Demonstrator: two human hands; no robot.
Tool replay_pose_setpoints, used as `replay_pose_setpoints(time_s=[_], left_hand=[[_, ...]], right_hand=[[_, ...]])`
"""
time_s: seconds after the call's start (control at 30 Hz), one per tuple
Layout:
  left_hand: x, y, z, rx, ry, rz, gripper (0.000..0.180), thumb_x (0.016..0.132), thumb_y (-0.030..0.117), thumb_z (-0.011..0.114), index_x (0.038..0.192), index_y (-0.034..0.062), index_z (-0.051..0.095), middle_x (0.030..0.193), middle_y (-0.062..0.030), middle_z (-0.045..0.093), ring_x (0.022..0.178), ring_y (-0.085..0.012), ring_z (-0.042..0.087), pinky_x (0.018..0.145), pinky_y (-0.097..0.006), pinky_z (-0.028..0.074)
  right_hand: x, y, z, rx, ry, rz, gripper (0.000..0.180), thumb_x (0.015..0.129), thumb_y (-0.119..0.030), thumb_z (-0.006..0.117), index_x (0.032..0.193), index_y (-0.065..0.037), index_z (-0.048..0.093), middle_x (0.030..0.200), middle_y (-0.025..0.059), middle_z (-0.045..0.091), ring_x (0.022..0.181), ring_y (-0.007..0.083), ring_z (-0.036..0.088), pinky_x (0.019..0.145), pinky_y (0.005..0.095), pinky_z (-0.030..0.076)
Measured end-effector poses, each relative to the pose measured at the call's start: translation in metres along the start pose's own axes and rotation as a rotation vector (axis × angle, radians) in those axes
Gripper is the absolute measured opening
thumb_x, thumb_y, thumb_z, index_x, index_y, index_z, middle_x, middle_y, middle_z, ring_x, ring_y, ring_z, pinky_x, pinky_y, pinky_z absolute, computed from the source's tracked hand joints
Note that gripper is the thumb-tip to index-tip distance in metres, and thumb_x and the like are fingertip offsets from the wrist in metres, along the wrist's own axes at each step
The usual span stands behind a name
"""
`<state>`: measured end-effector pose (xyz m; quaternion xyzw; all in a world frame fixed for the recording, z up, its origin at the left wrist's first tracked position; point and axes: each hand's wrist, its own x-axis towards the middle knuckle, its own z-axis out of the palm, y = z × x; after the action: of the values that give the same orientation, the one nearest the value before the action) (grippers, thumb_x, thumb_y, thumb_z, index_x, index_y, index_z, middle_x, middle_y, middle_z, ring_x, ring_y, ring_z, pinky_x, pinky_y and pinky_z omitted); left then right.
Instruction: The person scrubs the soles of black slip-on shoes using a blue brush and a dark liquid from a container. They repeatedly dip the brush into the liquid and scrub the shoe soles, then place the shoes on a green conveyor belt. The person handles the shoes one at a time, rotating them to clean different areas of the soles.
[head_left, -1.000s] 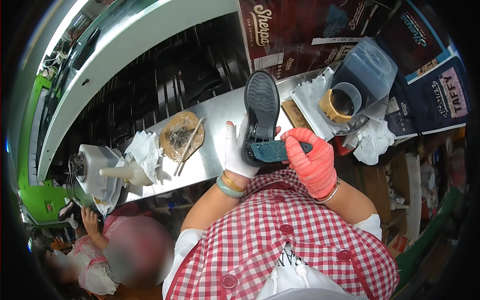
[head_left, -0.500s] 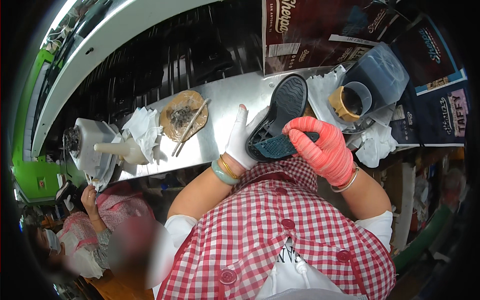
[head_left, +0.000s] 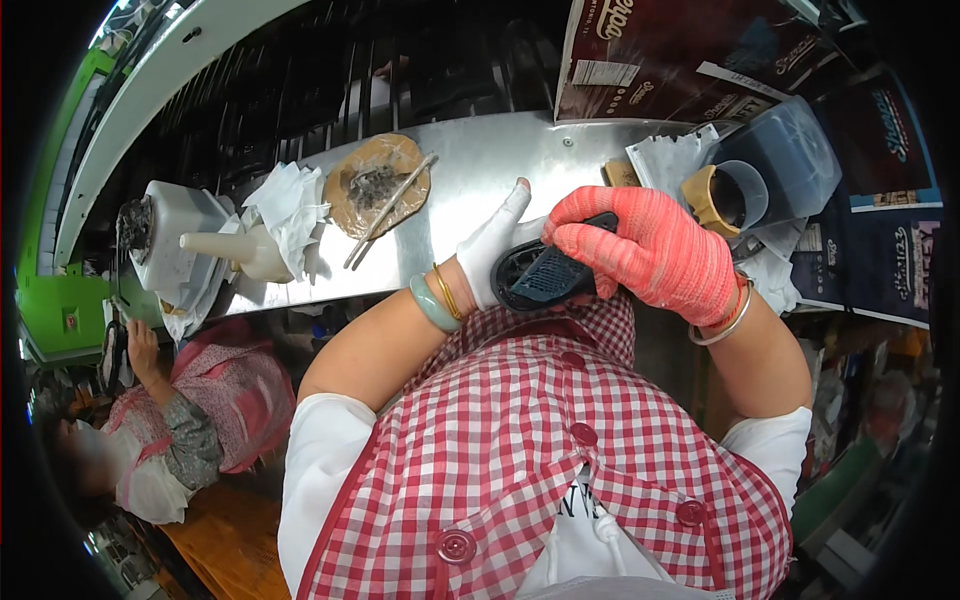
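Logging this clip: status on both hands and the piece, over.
Left hand, white glove, cradles the black sole. Right hand, red glove, clamped over its top, fingers curled. Sole held against the chest, off the metal bench. Nothing in the way.

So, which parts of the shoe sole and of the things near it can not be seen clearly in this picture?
- Head view: most of the black shoe sole is covered by the right hand in its red glove.
- Head view: the left hand in a white glove has its palm behind the sole.
- Head view: the inside of the dark tub is too dim.
- Head view: the paste in the round dish is too small to identify.
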<state>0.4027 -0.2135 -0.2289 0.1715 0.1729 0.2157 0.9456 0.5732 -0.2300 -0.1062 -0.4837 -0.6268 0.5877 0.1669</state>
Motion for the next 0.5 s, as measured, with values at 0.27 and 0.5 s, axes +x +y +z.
replay_pose_setpoints(time_s=[0.27,0.5], left_hand=[[-0.002,0.004,-0.021,0.263,-0.02,-0.13,0.09,0.081,0.077,0.014,0.136,0.0093,0.036,0.109,-0.0261,0.057,0.081,-0.0411,0.064,0.061,-0.043,0.057],[-0.004,0.003,-0.026,0.401,-0.063,-0.106,0.092,0.079,0.079,0.017,0.135,0.0082,0.037,0.108,-0.0257,0.057,0.078,-0.0413,0.065,0.059,-0.043,0.058]], right_hand=[[0.014,-0.018,0.009,-0.064,-0.073,0.005,0.022,0.084,-0.021,0.063,0.096,-0.003,0.065,0.071,0.0045,0.061,0.049,0.0082,0.052,0.045,0.0215,0.041],[0.015,-0.01,0.009,-0.059,-0.118,-0.092,0.02,0.083,-0.018,0.063,0.097,-0.004,0.066,0.079,0.0043,0.064,0.062,0.0083,0.056,0.051,0.0213,0.045]])
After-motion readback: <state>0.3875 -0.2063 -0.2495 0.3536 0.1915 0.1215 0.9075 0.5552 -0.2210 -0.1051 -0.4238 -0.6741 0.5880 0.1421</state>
